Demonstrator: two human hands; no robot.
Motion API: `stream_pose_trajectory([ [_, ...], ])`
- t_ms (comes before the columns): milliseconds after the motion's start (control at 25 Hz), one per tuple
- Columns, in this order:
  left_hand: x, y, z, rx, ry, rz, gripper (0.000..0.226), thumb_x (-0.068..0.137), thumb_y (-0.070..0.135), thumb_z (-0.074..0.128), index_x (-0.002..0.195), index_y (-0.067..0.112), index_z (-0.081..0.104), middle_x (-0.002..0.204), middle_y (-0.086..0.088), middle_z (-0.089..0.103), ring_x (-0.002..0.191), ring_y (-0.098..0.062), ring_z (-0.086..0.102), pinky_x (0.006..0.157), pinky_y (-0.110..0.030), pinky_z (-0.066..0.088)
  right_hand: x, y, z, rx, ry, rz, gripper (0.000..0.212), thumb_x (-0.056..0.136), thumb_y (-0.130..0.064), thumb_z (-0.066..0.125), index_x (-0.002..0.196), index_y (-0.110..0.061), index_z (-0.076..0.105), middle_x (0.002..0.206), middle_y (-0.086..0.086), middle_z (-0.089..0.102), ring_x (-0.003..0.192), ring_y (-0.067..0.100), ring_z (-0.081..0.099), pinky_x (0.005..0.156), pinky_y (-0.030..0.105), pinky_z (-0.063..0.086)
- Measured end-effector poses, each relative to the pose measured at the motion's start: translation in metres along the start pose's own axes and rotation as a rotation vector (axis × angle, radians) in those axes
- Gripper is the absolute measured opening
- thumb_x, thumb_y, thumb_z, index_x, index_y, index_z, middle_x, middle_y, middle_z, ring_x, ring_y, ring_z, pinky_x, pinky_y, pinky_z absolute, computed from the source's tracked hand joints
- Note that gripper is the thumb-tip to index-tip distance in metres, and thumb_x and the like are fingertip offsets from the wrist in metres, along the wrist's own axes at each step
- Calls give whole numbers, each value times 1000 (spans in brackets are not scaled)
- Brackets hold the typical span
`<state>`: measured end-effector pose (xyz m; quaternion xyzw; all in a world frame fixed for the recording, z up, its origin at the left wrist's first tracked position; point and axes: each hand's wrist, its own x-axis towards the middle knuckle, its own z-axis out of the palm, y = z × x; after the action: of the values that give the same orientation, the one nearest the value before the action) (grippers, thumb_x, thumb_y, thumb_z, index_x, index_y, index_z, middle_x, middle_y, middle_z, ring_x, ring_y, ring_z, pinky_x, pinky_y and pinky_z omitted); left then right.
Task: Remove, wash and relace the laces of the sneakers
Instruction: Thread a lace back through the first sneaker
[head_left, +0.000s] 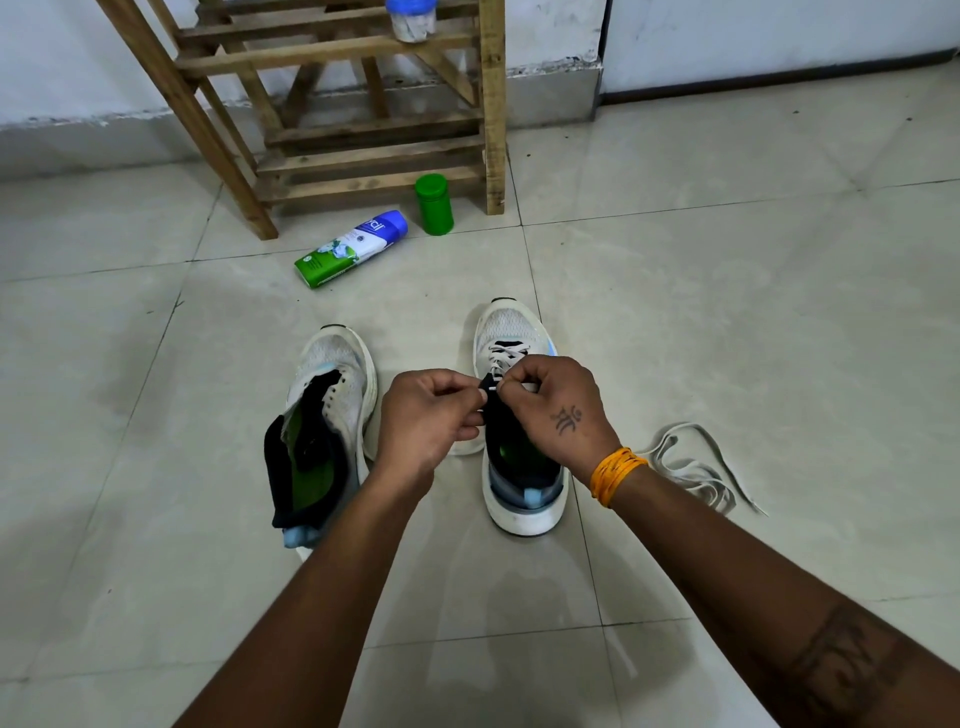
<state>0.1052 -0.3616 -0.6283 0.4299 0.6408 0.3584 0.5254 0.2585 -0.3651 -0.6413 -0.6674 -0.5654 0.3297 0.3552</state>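
The right sneaker (519, 452) stands upright on the tiled floor (727, 312) at the centre of the view, toe toward 12 o'clock, heel toward 6 o'clock. Its lace (506, 356) crosses through the eyelets nearest the toe, and the upper eyelets are hidden behind the hands. Both hands meet over the tongue of this shoe. The left hand (426, 418) comes in from 7 o'clock, its grip pressed together, thumb and forefinger pinching at the lace. The right hand (553, 402), with an orange thread band (615, 475) on the wrist, comes in from 5 o'clock, and its grip pinches the white lace tip between curled fingers.

At 9 o'clock of this shoe, just beside it, the left sneaker (324, 431) stands without a lace, its dark tongue pulled open and a green insole showing. At 3 o'clock, near the right wrist, a loose lace (693, 470) lies in loops on the floor.

Farther out toward 11 o'clock a blue-capped bottle (353, 248) lies on its side, and a green container (434, 204) stands upright near it, at the foot of a wooden rack (363, 150) against the wall. A jar (412, 18) with a blue lid sits on an upper slat of the rack.
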Motion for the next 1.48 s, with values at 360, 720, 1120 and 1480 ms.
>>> stream_pose_trajectory([
  [360,-19,-15,21,243,183,377,11,78,21,70,81,22,81,69,11,74,68,-8,73,70,-40,61,8,-20,1,269,-71,488,25,59,-25,65,43,-14,50,51,2,49,57,24,49,59,35,41],
  [720,-10,-21,19,152,149,268,25,78,29,61,92,31,82,81,14,77,79,-8,75,80,-42,62,6,-14,-10,451,-174,481,26,86,-3,73,64,-14,64,50,-4,55,41,8,49,39,15,34],
  [1120,9,-6,7,202,7,203,17,92,7,67,81,20,74,76,0,74,69,-17,75,76,-40,63,2,8,-5,165,-52,51,7,83,-25,83,81,-22,77,79,-9,69,77,7,64,77,31,53],
  [1480,21,-31,1,39,75,-223,17,93,3,45,85,7,60,82,-21,72,58,-28,72,62,-38,60,-30,34,-4,-266,315,-114,23,86,-27,71,83,-24,48,78,-7,51,71,18,50,58,34,40],
])
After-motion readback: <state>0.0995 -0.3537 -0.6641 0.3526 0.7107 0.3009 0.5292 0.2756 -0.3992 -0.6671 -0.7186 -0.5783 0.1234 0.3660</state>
